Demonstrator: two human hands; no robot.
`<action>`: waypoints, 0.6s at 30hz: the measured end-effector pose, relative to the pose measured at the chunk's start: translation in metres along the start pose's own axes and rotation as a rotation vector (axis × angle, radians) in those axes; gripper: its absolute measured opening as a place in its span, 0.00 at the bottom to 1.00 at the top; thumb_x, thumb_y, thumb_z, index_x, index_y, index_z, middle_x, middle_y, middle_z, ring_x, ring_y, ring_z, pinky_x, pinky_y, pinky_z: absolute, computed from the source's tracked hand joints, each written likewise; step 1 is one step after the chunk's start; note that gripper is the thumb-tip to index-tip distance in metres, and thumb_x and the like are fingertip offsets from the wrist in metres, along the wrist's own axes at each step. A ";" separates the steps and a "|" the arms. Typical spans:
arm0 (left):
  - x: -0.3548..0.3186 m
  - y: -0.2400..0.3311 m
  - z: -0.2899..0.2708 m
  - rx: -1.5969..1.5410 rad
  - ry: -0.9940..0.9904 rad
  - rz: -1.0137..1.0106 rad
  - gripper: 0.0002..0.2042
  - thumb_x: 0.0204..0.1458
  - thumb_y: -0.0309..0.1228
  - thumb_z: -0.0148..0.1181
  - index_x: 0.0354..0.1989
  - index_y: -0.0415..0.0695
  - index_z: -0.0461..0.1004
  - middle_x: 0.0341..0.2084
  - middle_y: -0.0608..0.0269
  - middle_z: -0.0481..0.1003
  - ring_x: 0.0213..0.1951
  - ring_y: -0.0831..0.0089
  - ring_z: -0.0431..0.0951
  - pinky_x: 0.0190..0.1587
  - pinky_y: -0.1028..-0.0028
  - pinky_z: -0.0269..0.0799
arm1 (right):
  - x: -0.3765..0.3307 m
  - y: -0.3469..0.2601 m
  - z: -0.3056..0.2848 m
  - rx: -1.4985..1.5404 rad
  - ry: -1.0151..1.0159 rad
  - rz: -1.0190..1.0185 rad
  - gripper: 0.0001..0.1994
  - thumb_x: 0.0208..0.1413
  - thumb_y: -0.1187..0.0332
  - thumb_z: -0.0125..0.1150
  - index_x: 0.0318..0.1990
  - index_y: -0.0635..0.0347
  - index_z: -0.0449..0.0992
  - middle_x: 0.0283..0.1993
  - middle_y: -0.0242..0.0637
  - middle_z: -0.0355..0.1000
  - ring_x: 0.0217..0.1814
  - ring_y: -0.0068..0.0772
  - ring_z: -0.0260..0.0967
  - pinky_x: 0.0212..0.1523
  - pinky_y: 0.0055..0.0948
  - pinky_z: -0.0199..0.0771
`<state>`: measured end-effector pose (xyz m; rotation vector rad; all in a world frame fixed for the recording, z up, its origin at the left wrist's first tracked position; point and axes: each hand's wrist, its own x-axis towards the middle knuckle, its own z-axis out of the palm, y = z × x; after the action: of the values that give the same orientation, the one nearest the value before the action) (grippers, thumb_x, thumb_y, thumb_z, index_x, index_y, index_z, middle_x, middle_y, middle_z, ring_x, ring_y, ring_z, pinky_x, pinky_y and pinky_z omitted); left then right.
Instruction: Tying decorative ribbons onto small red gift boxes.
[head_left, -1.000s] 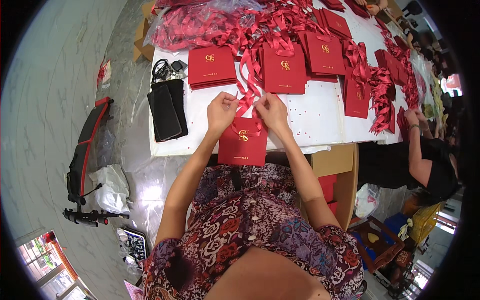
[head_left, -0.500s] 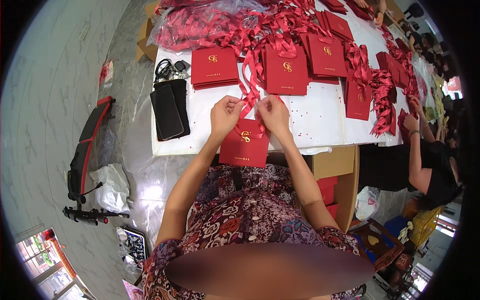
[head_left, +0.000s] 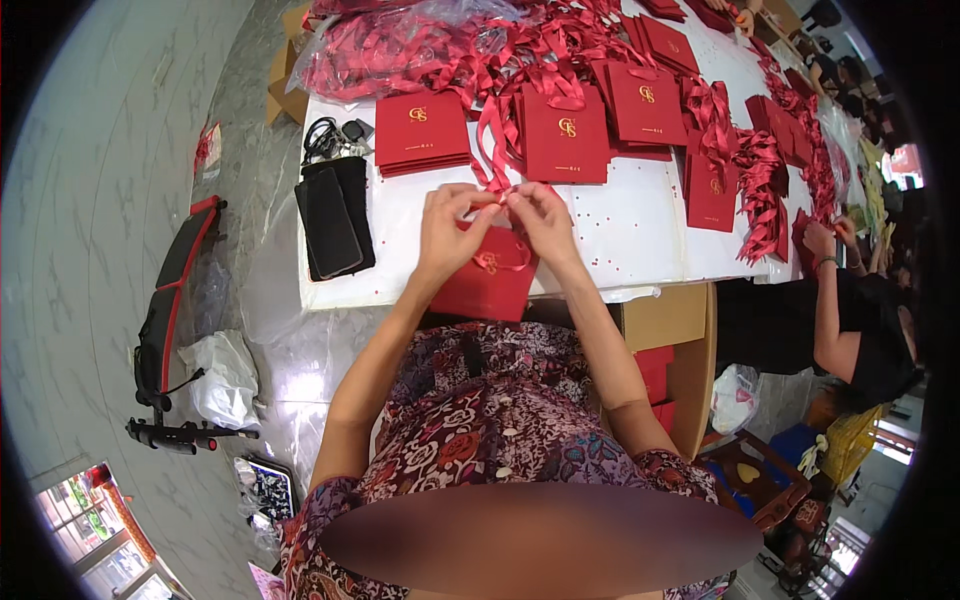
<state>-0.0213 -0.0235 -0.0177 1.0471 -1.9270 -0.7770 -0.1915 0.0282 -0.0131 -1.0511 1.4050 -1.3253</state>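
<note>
While at table [head_left: 640, 215] edge, both hands [head_left: 452, 225] pinching ribbon [head_left: 495, 160] w/ bag [head_left: 490, 280].

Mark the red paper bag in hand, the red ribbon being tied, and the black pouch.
Red paper bag [head_left: 487, 290], head view, front face.
Red ribbon [head_left: 490, 160], head view, hanging strand.
Black pouch [head_left: 333, 215], head view, middle.

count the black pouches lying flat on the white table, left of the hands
2: one black pouch lies on top, nearer the table's left edge, and a second black pouch sits under it, showing along its right side. More could be hidden beneath.
</note>
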 end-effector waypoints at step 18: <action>-0.061 0.046 -0.028 -0.658 -0.139 -0.412 0.18 0.57 0.29 0.64 0.54 0.34 0.71 0.45 0.60 0.77 0.45 0.75 0.76 0.48 0.72 0.74 | 0.032 -0.003 -0.052 0.617 0.217 0.081 0.08 0.66 0.68 0.57 0.46 0.63 0.74 0.36 0.30 0.74 0.36 0.22 0.71 0.41 0.24 0.74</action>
<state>0.0060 0.0471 0.0112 0.9842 -1.3944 -1.6163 -0.2489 0.0088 -0.0117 -0.4445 1.0582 -1.6977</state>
